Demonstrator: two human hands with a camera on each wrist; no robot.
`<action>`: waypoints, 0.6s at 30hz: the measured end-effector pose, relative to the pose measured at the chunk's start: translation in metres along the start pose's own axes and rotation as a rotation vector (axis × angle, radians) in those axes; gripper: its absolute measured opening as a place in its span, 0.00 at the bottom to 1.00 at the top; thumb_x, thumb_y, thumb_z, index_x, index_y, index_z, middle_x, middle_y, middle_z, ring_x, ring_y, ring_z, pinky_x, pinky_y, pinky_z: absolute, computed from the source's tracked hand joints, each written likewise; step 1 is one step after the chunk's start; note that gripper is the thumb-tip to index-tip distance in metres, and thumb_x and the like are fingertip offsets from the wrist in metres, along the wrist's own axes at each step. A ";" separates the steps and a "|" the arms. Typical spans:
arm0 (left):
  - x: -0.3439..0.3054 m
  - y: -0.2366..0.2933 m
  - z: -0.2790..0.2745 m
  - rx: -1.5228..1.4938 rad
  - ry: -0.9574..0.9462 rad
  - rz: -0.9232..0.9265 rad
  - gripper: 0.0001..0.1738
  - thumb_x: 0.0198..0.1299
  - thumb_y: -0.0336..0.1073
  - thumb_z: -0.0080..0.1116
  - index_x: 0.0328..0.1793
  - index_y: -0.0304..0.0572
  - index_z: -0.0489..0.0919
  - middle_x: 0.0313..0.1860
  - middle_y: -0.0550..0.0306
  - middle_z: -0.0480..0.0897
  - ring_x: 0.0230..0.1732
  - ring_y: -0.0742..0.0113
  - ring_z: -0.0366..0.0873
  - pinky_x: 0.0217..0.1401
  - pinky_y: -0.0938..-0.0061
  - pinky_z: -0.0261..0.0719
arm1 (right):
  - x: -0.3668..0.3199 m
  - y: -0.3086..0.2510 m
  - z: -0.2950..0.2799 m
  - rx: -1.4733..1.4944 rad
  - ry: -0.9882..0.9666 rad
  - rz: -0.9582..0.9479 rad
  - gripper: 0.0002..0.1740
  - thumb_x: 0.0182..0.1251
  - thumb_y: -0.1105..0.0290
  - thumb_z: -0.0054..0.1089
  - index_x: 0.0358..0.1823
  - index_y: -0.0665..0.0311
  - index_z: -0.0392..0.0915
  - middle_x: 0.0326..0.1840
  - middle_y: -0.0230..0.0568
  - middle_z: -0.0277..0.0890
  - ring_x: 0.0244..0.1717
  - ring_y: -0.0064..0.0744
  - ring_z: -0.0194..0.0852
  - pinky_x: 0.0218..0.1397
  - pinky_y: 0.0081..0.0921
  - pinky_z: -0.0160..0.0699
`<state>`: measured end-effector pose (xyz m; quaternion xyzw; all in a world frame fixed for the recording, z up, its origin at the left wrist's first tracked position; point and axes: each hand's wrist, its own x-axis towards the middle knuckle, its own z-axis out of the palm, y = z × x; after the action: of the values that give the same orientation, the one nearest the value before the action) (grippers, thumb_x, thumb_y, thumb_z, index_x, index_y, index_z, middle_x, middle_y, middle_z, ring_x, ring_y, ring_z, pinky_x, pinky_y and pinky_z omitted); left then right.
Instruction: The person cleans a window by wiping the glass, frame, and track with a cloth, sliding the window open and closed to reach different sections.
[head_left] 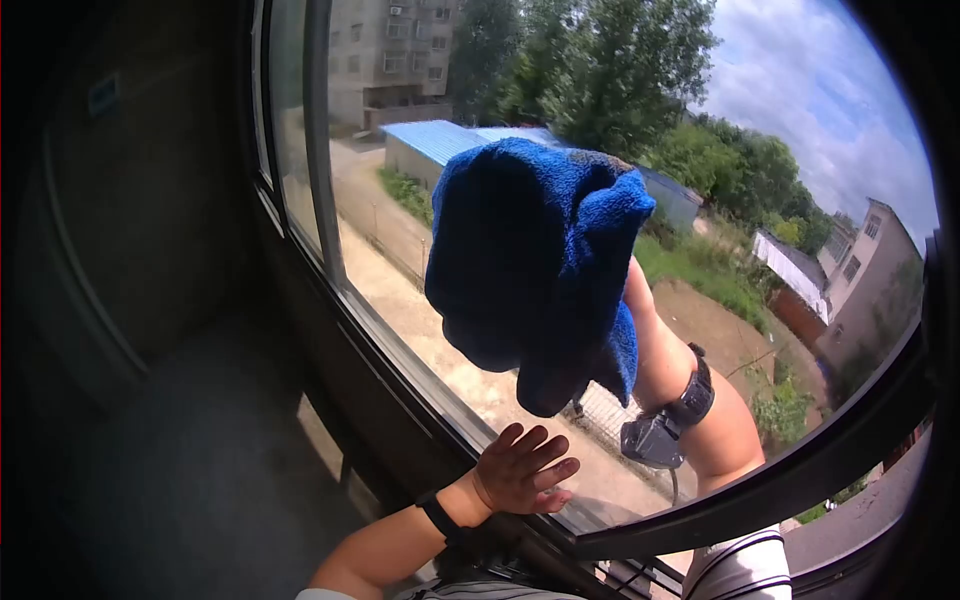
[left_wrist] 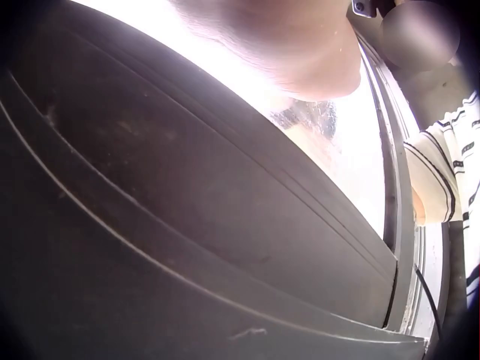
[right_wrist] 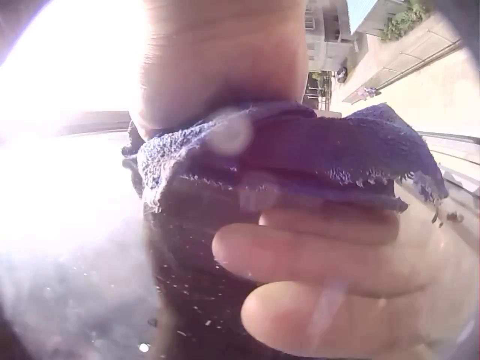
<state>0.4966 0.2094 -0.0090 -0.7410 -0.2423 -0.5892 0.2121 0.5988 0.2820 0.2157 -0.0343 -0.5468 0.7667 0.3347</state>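
A blue terry cloth [head_left: 540,260] is held up behind the window glass by my right hand [right_wrist: 225,60], its folds covering most of the fingers. In the head view, the right wrist and forearm show through the pane, reaching up from the lower right. The right wrist view shows the cloth's frayed edge across the hand, close to the glass [right_wrist: 67,277], with bare fingers below it. My left hand [head_left: 522,470] is spread wide at the lower edge of the pane and holds nothing. Only a blurred part of that hand shows in the left wrist view.
A dark window frame [head_left: 375,360] runs along the left and bottom, with a curved sash bar [head_left: 760,500] at the lower right. The right arm passes behind this bar. Beyond the glass are a yard, trees and buildings. A dark wall panel [left_wrist: 187,195] fills much of the left wrist view.
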 end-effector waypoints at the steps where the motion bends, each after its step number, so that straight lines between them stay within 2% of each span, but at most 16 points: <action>1: 0.000 -0.002 0.001 0.003 -0.004 0.008 0.34 0.66 0.56 0.52 0.77 0.59 0.68 0.82 0.55 0.59 0.85 0.54 0.46 0.85 0.54 0.37 | 0.010 0.034 -0.026 -0.006 -0.141 0.125 0.20 0.76 0.57 0.49 0.55 0.65 0.76 0.46 0.36 0.82 0.47 0.25 0.80 0.54 0.26 0.80; 3: -0.003 -0.002 0.003 0.006 0.034 0.006 0.32 0.65 0.56 0.53 0.74 0.59 0.71 0.82 0.54 0.59 0.85 0.53 0.46 0.85 0.53 0.36 | -0.012 0.086 -0.050 -0.139 0.059 0.412 0.18 0.75 0.57 0.53 0.53 0.64 0.78 0.46 0.31 0.81 0.47 0.22 0.78 0.54 0.27 0.80; 5: -0.001 -0.002 0.002 0.002 0.037 0.010 0.31 0.64 0.55 0.54 0.72 0.58 0.72 0.82 0.53 0.60 0.85 0.54 0.46 0.85 0.54 0.35 | -0.037 0.108 -0.072 -0.235 0.122 0.591 0.14 0.74 0.57 0.53 0.47 0.60 0.79 0.41 0.27 0.80 0.43 0.18 0.75 0.49 0.24 0.78; 7: -0.001 -0.001 0.003 -0.020 0.050 -0.010 0.31 0.63 0.53 0.56 0.72 0.58 0.73 0.81 0.54 0.61 0.85 0.54 0.47 0.86 0.55 0.36 | -0.054 0.105 -0.067 -0.348 0.150 0.583 0.13 0.75 0.57 0.53 0.43 0.57 0.80 0.37 0.25 0.78 0.39 0.16 0.72 0.47 0.23 0.76; 8: 0.000 -0.001 0.002 -0.035 0.043 -0.009 0.31 0.62 0.52 0.58 0.72 0.59 0.73 0.81 0.54 0.61 0.85 0.55 0.47 0.86 0.56 0.36 | -0.059 0.100 -0.072 -0.223 0.094 0.599 0.17 0.76 0.54 0.53 0.48 0.60 0.78 0.41 0.26 0.77 0.40 0.17 0.71 0.46 0.22 0.75; 10: -0.001 0.002 0.000 -0.051 0.032 -0.034 0.31 0.61 0.52 0.59 0.71 0.60 0.73 0.80 0.56 0.62 0.84 0.56 0.49 0.85 0.56 0.39 | -0.066 0.084 -0.083 -0.044 0.048 0.465 0.21 0.73 0.56 0.55 0.55 0.65 0.78 0.51 0.35 0.81 0.52 0.26 0.77 0.57 0.27 0.77; 11: 0.000 0.002 0.000 -0.059 0.026 -0.042 0.31 0.61 0.52 0.60 0.71 0.60 0.73 0.80 0.57 0.63 0.84 0.56 0.50 0.85 0.56 0.40 | -0.060 0.058 -0.070 -0.067 -0.003 0.310 0.25 0.70 0.55 0.57 0.59 0.67 0.76 0.55 0.40 0.80 0.57 0.32 0.77 0.63 0.32 0.75; 12: -0.004 0.000 0.001 -0.093 0.010 -0.044 0.32 0.61 0.54 0.61 0.71 0.59 0.73 0.79 0.58 0.64 0.83 0.57 0.52 0.85 0.56 0.41 | -0.058 0.034 -0.068 -0.218 0.072 0.192 0.28 0.67 0.53 0.60 0.59 0.68 0.76 0.55 0.42 0.80 0.57 0.34 0.77 0.65 0.35 0.73; 13: -0.004 0.000 0.003 -0.154 -0.003 -0.061 0.33 0.62 0.55 0.59 0.73 0.58 0.72 0.79 0.57 0.64 0.83 0.57 0.52 0.85 0.57 0.40 | -0.046 0.012 -0.048 -0.178 0.024 -0.045 0.29 0.65 0.51 0.60 0.58 0.67 0.76 0.57 0.43 0.78 0.58 0.36 0.76 0.66 0.36 0.72; 14: -0.001 0.002 0.000 -0.111 -0.017 -0.056 0.33 0.63 0.54 0.58 0.74 0.58 0.70 0.80 0.57 0.63 0.83 0.57 0.52 0.86 0.56 0.39 | -0.025 -0.011 -0.018 -0.374 0.034 -0.359 0.31 0.65 0.47 0.59 0.58 0.66 0.77 0.60 0.45 0.76 0.60 0.38 0.75 0.68 0.38 0.71; 15: 0.003 0.004 -0.003 -0.066 -0.028 -0.054 0.34 0.64 0.54 0.57 0.76 0.58 0.69 0.80 0.57 0.62 0.83 0.57 0.51 0.86 0.56 0.38 | -0.008 -0.026 -0.007 -0.417 0.128 -0.546 0.34 0.67 0.42 0.55 0.61 0.65 0.75 0.64 0.48 0.73 0.64 0.41 0.72 0.71 0.41 0.68; 16: 0.004 0.004 -0.004 -0.081 -0.037 -0.062 0.35 0.65 0.53 0.55 0.78 0.57 0.66 0.81 0.57 0.62 0.83 0.57 0.51 0.86 0.57 0.36 | -0.003 -0.048 0.013 -0.571 0.225 -0.502 0.36 0.71 0.41 0.49 0.66 0.64 0.71 0.68 0.50 0.71 0.67 0.44 0.70 0.74 0.44 0.65; 17: 0.003 0.006 -0.005 -0.067 -0.034 -0.078 0.35 0.65 0.53 0.55 0.78 0.57 0.66 0.81 0.57 0.62 0.83 0.57 0.51 0.86 0.57 0.36 | 0.010 -0.049 0.013 -0.564 0.212 -0.486 0.36 0.71 0.41 0.49 0.66 0.64 0.71 0.68 0.50 0.71 0.67 0.44 0.70 0.74 0.44 0.65; 18: 0.003 0.004 -0.006 -0.038 -0.052 -0.052 0.35 0.65 0.54 0.55 0.77 0.57 0.67 0.81 0.57 0.62 0.84 0.56 0.50 0.86 0.55 0.38 | 0.026 -0.047 0.010 -0.429 0.096 -0.413 0.37 0.72 0.41 0.48 0.68 0.64 0.69 0.69 0.50 0.70 0.68 0.45 0.70 0.75 0.44 0.64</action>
<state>0.4954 0.2027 -0.0053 -0.7535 -0.2560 -0.5794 0.1762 0.5968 0.2969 0.2684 -0.0285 -0.6750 0.5470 0.4943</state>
